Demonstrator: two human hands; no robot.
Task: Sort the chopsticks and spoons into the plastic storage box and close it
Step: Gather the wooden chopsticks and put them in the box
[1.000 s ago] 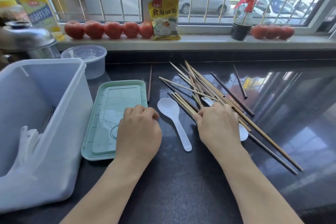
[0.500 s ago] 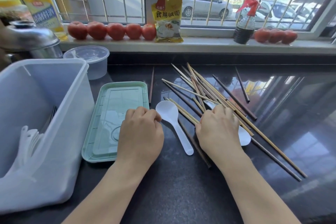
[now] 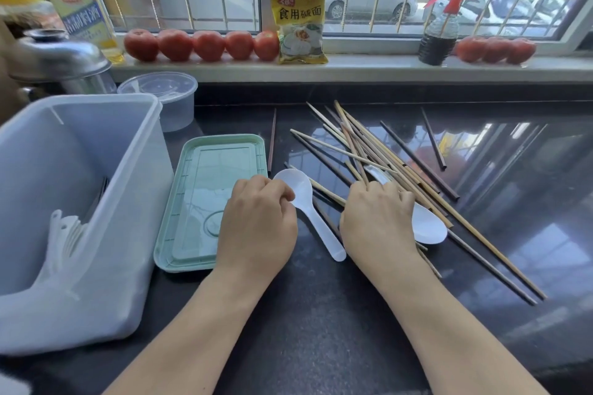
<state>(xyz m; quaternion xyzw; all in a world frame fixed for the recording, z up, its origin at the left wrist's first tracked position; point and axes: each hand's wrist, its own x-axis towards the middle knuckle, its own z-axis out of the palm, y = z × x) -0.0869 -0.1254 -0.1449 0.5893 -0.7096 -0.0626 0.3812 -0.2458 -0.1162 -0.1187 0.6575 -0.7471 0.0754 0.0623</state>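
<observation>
White plastic spoon (image 3: 301, 202) lies bowl-up on the black counter (image 3: 321, 314), bowl touching the curled fingers (image 3: 276, 194) of the left hand (image 3: 256, 228); handle runs back toward the wrist, between the two hands. Left fingers are bent under the palm, knuckles up; whether they pinch the spoon rim cannot be told. Right hand (image 3: 378, 221) rests knuckles-up on the chopsticks (image 3: 385, 163), fingers (image 3: 382, 189) curled down onto the sticks; grip not visible from above. Second white spoon (image 3: 428, 228) lies just right of the right fingers, bowl showing, partly under the hand. Pale and dark sticks fan out beyond and to the right of the right fingers, crossing one another; one dark stick (image 3: 272, 141) lies alone beyond the left fingers, beside the green lid (image 3: 205, 202). Left palm overlaps the lid's right edge. Left of the lid: translucent storage box (image 3: 96, 170), open, with white spoons (image 3: 61, 240) inside. Beyond the box: round clear container (image 3: 163, 99). On the window sill (image 3: 353, 69): tomatoes (image 3: 205, 45), yellow packet (image 3: 300, 22), spray bottle (image 3: 439, 32).
</observation>
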